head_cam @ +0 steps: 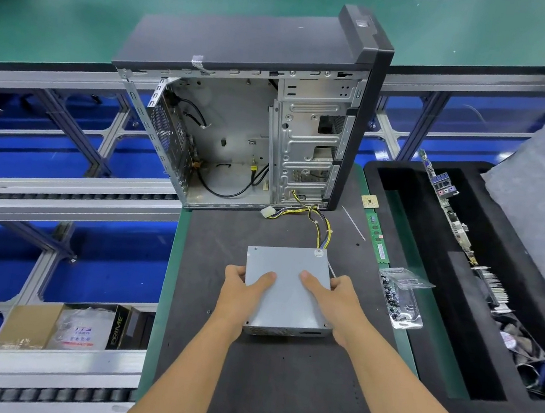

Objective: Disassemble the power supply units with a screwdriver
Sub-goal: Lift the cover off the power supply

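Note:
A grey metal power supply unit [284, 296] lies on the dark mat [227, 235] in the middle of the bench. My left hand [241, 291] grips its left side, thumb on top. My right hand [332, 294] grips its right side, thumb on the top face. A bundle of yellow and black wires [317, 218] runs from the unit's far end toward the open computer case [239, 128], ending in a white connector [267, 212]. No screwdriver is in view.
The open case stands upright at the mat's far edge. A RAM stick [377, 235], a CPU chip [369, 202] and a clear bag of screws [401, 299] lie right of the mat. A black tray [420, 325] holds a motherboard [447, 209]. Roller conveyors run on the left.

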The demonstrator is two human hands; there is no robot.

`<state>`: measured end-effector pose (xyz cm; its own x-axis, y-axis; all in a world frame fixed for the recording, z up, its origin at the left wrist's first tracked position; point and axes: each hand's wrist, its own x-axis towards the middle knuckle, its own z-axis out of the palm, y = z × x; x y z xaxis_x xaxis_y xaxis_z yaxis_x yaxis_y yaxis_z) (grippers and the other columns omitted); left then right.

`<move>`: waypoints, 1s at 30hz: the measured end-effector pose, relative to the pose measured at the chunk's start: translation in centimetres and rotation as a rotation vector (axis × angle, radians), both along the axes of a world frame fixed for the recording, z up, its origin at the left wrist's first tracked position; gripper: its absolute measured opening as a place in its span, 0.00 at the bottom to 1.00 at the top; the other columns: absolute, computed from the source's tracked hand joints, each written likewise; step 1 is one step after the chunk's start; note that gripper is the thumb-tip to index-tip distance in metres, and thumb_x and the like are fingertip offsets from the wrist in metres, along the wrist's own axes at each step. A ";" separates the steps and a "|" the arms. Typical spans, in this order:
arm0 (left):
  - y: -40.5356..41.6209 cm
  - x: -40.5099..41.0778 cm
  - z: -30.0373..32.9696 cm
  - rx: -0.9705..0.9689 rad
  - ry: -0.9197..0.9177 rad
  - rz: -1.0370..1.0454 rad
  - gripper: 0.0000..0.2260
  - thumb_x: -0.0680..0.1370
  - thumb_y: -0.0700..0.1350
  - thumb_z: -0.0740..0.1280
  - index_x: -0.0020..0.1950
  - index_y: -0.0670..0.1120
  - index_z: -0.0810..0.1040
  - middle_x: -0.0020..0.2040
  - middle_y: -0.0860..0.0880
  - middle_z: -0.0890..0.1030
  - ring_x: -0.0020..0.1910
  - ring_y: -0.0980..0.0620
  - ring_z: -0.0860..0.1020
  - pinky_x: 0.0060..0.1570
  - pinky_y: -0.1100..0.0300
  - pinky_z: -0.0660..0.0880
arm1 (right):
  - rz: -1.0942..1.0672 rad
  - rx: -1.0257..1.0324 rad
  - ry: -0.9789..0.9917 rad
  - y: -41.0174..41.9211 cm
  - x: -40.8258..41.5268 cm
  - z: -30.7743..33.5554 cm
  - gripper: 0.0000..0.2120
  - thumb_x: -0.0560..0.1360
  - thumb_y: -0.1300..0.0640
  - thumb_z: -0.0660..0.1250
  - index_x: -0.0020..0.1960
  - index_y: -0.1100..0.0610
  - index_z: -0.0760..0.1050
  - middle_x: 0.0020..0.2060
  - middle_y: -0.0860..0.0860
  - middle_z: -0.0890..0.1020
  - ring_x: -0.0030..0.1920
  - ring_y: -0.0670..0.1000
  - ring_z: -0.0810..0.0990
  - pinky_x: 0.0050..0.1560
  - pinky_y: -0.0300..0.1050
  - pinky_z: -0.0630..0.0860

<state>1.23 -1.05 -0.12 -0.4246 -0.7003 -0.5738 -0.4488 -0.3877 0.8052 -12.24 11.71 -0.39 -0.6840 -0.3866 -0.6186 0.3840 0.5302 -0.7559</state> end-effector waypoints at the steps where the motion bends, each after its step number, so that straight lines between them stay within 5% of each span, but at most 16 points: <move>1: 0.0 0.0 0.1 0.007 -0.009 -0.007 0.21 0.72 0.56 0.76 0.55 0.53 0.67 0.53 0.54 0.81 0.44 0.57 0.84 0.31 0.64 0.76 | 0.014 -0.002 -0.038 0.0 -0.2 0.2 0.30 0.66 0.37 0.76 0.53 0.54 0.66 0.50 0.51 0.80 0.46 0.50 0.83 0.36 0.46 0.80; 6: 0.3 -0.4 0.4 0.016 -0.082 -0.008 0.28 0.66 0.61 0.79 0.58 0.48 0.75 0.51 0.54 0.84 0.47 0.54 0.84 0.37 0.61 0.77 | 0.135 0.061 -0.190 -0.6 -1.0 0.5 0.35 0.64 0.34 0.76 0.59 0.59 0.75 0.52 0.53 0.84 0.49 0.55 0.85 0.53 0.53 0.82; 11: 0.1 -0.7 0.5 -0.005 -0.154 0.016 0.27 0.62 0.63 0.80 0.51 0.47 0.79 0.45 0.54 0.85 0.41 0.55 0.84 0.30 0.64 0.74 | 0.068 0.040 -0.149 -0.6 -0.8 0.7 0.27 0.63 0.41 0.80 0.49 0.61 0.81 0.41 0.52 0.87 0.40 0.53 0.86 0.42 0.48 0.83; 16: 0.1 -0.8 0.4 -0.017 -0.160 0.021 0.28 0.61 0.62 0.80 0.51 0.46 0.80 0.46 0.52 0.85 0.41 0.54 0.84 0.31 0.63 0.74 | 0.095 0.096 -0.081 -0.8 -1.0 0.6 0.30 0.63 0.37 0.79 0.51 0.61 0.80 0.47 0.55 0.85 0.46 0.57 0.85 0.52 0.55 0.82; 30: -0.6 -0.9 1.0 0.040 -0.149 -0.034 0.30 0.64 0.61 0.80 0.54 0.47 0.70 0.52 0.51 0.81 0.47 0.52 0.82 0.36 0.58 0.76 | 0.130 0.073 -0.110 -1.0 -1.5 1.1 0.40 0.64 0.36 0.77 0.63 0.61 0.70 0.56 0.55 0.81 0.51 0.57 0.83 0.53 0.56 0.82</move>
<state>0.36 -1.68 0.83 -0.3559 -0.6620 -0.6597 -0.5758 -0.4007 0.7127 -13.76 10.70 0.71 -0.5581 -0.4187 -0.7164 0.3870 0.6324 -0.6711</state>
